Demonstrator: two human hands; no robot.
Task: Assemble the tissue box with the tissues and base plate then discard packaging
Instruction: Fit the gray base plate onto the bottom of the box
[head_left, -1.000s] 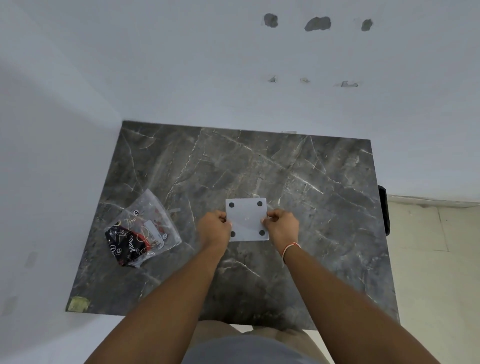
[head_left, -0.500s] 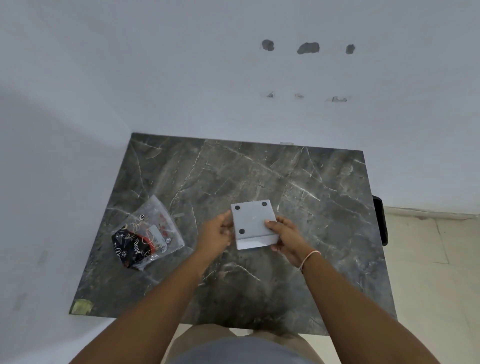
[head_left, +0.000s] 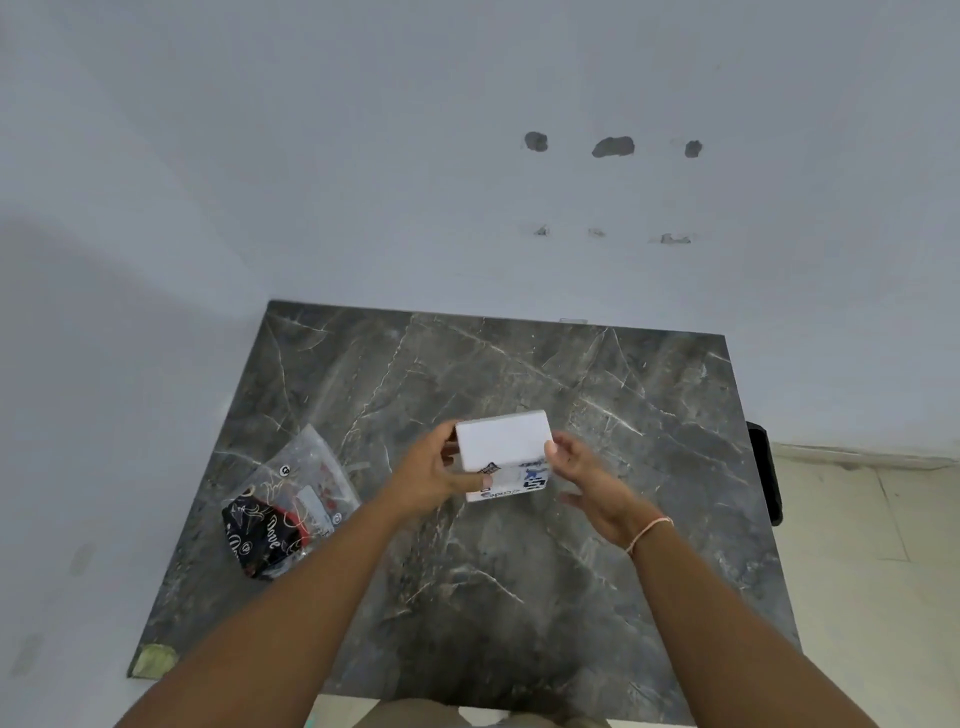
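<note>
The white tissue box (head_left: 503, 441) is lifted above the dark marble table (head_left: 597, 571) and tilted. A plain white face points up, and a lower side with printed stickers faces me. My left hand (head_left: 431, 480) grips the box from its left, thumb on the stickered side. My right hand (head_left: 584, 480) is beside the box's right edge with fingers spread, only a fingertip near that edge. The base plate's dotted face is hidden. The clear plastic packaging bag (head_left: 298, 493), with a black and red printed wrapper inside, lies on the table to the left.
White walls close in the table at the back and left. A black object (head_left: 764, 473) sits against the table's right edge, with tiled floor (head_left: 872, 571) beyond. A scrap of yellowish tape (head_left: 153, 661) marks the front left corner.
The box has been turned over: the dotted base face that pointed up has rotated away and a stickered side shows. My right hand has loosened its hold and spread its fingers.
</note>
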